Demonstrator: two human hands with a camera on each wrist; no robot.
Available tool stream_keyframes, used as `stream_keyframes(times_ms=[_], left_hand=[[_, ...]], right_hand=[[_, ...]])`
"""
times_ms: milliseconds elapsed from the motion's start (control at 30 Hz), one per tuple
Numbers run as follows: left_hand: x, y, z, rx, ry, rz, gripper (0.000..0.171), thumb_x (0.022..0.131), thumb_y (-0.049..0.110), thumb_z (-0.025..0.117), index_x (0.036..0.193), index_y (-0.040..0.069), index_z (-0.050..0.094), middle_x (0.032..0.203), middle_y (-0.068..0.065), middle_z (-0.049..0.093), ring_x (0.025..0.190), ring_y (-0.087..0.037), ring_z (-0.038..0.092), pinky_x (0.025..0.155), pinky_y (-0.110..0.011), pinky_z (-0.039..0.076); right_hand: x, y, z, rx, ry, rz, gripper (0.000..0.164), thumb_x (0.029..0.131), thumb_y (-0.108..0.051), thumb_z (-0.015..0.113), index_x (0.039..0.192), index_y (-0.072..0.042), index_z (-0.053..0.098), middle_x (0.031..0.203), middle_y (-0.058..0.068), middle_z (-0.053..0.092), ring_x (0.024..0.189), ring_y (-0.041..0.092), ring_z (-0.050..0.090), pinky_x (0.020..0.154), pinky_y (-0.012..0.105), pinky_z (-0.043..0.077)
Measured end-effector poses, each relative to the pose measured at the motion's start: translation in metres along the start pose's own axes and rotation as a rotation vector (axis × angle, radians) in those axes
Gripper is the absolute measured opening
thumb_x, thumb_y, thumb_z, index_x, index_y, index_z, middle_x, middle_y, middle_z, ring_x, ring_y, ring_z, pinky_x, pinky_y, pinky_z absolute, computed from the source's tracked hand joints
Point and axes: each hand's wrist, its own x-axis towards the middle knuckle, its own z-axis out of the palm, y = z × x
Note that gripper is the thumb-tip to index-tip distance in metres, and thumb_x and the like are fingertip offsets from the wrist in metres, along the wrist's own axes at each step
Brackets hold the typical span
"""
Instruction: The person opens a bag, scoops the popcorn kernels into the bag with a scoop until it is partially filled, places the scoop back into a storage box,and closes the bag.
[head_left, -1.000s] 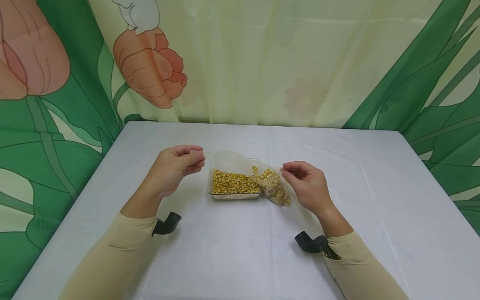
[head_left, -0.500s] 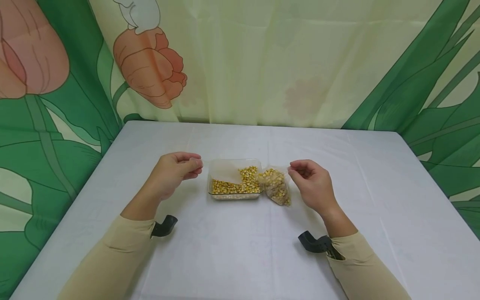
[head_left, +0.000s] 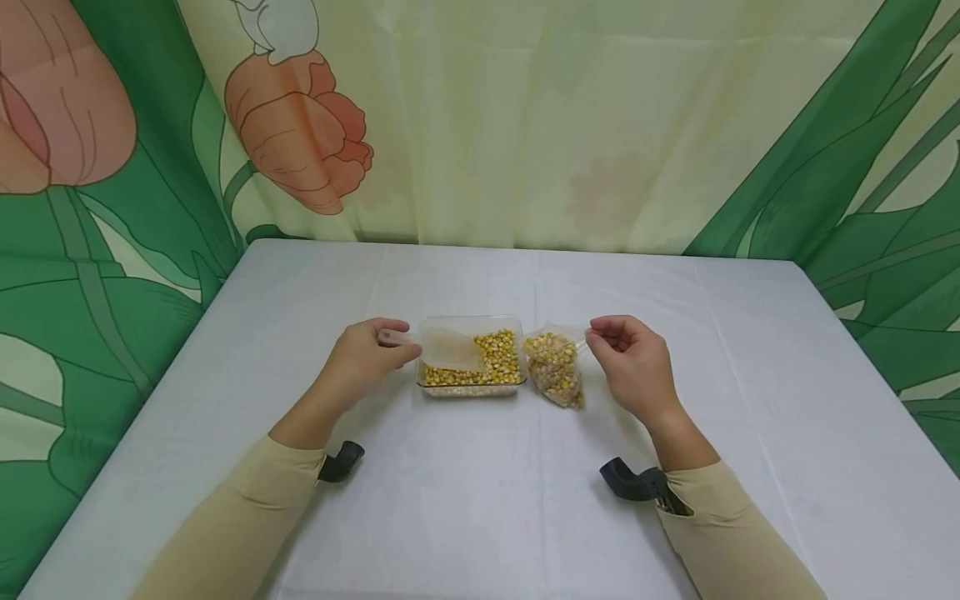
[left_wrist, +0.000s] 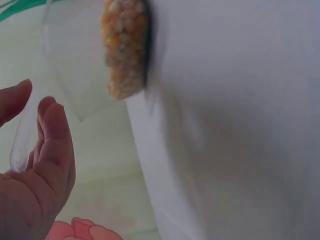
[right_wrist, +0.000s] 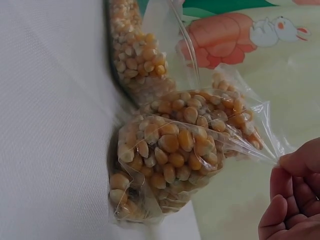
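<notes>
A glass container (head_left: 471, 390) of corn kernels stands mid-table. A translucent scoop (head_left: 450, 350) lies on the kernels (head_left: 498, 354) inside it, its handle sticking out over the left rim. My left hand (head_left: 367, 354) is around that handle (left_wrist: 21, 142), thumb and fingers spread apart on either side of it. To the container's right, a clear plastic bag (right_wrist: 170, 155) filled with corn kernels rests on the table. My right hand (head_left: 630, 354) pinches the edge of the bag's mouth between thumb and forefinger, stretching the plastic to the right.
A white cloth covers the table (head_left: 480, 508). Behind it hangs a curtain (head_left: 525, 125) printed with flowers and leaves. Each wrist carries a black camera mount (head_left: 633, 483) under a beige sleeve (head_left: 232, 517).
The scoop has come down flat into the container. My left fingers have parted from its handle and shifted slightly nearer. My right hand has drawn the bag's edge rightward, away from the container.
</notes>
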Motion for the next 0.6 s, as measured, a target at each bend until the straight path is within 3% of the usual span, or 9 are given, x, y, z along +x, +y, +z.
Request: stream_keyframes(times_ms=[233, 600], left_hand=[[-0.001, -0.004, 0.01, 0.01, 0.023, -0.042, 0.06, 0.088, 0.027, 0.078, 0.139, 0.005, 0.054, 0.114, -0.011, 0.071, 0.111, -0.029, 0.063, 0.092, -0.044, 0.051], [-0.001, -0.006, 0.015, 0.001, 0.038, -0.063, 0.062, 0.086, 0.027, 0.078, 0.138, 0.002, 0.054, 0.116, -0.015, 0.07, 0.11, -0.029, 0.063, 0.092, -0.043, 0.051]], right_hand=[[0.0, -0.001, 0.0, 0.01, -0.002, 0.007, 0.018, 0.097, -0.003, 0.063, 0.111, 0.008, 0.065, 0.1, 0.019, 0.068, 0.083, 0.007, 0.059, 0.07, 0.013, 0.048], [-0.001, -0.001, -0.001, 0.01, -0.001, 0.011, 0.017, 0.098, -0.003, 0.063, 0.111, 0.007, 0.065, 0.101, 0.019, 0.067, 0.084, 0.008, 0.059, 0.07, 0.013, 0.048]])
